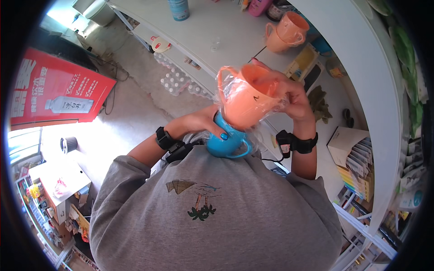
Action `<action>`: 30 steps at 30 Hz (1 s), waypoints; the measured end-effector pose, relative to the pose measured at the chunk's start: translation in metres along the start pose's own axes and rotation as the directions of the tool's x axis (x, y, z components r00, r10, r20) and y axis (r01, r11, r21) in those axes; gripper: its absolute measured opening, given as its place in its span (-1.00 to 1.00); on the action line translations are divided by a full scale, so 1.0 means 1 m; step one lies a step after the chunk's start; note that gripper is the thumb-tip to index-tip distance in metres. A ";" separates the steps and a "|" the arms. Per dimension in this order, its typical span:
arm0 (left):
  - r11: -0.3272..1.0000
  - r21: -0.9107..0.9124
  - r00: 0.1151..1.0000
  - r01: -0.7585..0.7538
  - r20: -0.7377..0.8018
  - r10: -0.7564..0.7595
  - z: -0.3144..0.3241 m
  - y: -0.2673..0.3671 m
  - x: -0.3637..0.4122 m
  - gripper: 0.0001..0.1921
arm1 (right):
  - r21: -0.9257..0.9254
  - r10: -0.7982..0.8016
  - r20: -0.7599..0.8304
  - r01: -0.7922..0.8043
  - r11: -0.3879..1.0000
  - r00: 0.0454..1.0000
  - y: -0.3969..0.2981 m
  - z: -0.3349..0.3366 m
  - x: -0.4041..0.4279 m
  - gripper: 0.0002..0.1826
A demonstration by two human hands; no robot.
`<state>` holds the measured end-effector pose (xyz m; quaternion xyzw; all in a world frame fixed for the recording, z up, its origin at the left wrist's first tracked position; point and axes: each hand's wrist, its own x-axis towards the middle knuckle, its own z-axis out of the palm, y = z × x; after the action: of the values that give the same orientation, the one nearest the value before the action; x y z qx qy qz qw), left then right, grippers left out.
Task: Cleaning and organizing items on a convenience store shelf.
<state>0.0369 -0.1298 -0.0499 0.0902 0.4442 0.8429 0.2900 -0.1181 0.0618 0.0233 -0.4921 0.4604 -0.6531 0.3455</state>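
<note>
My left hand [200,122] is around a blue plastic mug [222,144] in clear wrap, held close to my chest. Its thumb lies over the blue mug's side, and the other fingers are mostly hidden. An orange two-handled mug [242,100], also in crinkled clear plastic, sits tilted at the blue mug's top. Whether its base is inside the blue mug or only against it, I cannot tell. My right hand [293,91] grips the orange mug by its right side, with fingers at the rim. Both wrists wear black straps with small devices.
On the white counter [217,30] stand stacked orange mugs [286,34], a blue can [178,9] and a pink bottle [259,6]. A box of packets [352,159] is at right. Bottle packs [174,81] lie below. A red printed sign [61,89] stands at left.
</note>
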 end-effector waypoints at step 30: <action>0.261 0.960 0.444 -0.103 -0.190 0.876 -0.087 0.032 0.150 -0.31 | 0.026 -0.010 -0.988 0.228 0.973 0.155 0.015 0.036 -0.103 -0.35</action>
<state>-0.1344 -0.1192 -0.0911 0.0333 0.8050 0.5008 -0.3163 -0.0554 0.1402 -0.0211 0.0426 0.4767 -0.8768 -0.0458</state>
